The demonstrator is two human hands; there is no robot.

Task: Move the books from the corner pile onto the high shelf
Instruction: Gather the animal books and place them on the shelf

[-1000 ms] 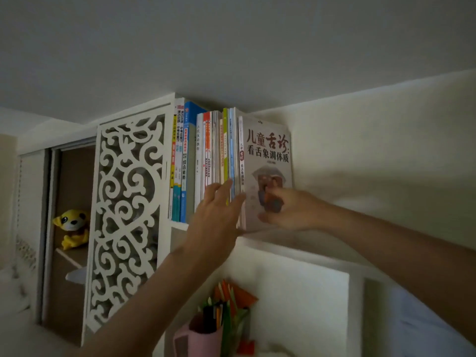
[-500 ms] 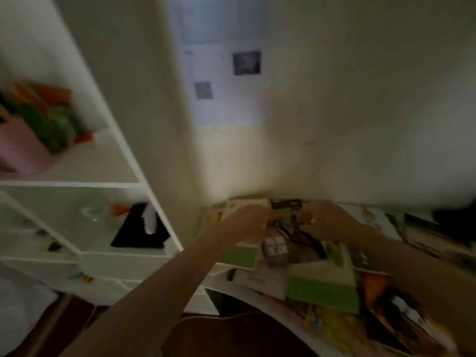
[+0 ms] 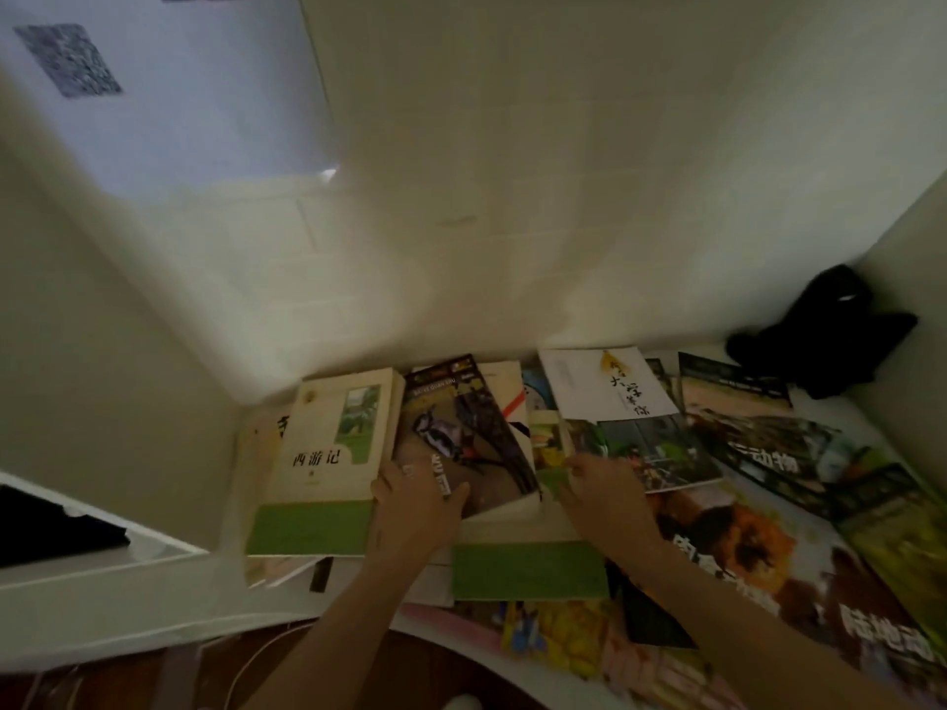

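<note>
The corner pile (image 3: 589, 484) is a loose spread of books lying flat and overlapping against the wall. At its left lies a thick cream book with a green band (image 3: 328, 468); just beside it a dark bird-cover book (image 3: 461, 427) tilts on a similar cream-and-green volume (image 3: 528, 561) — a white-covered one (image 3: 604, 384) lies behind, glossy animal magazines (image 3: 758, 556) to the right.

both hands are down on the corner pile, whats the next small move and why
Probably lift the bird-cover book clear of the pile. The left hand already grips its near edge, and the right hand rests at its right side. It lies on top, beside the cream book, so nothing pins it.
</note>
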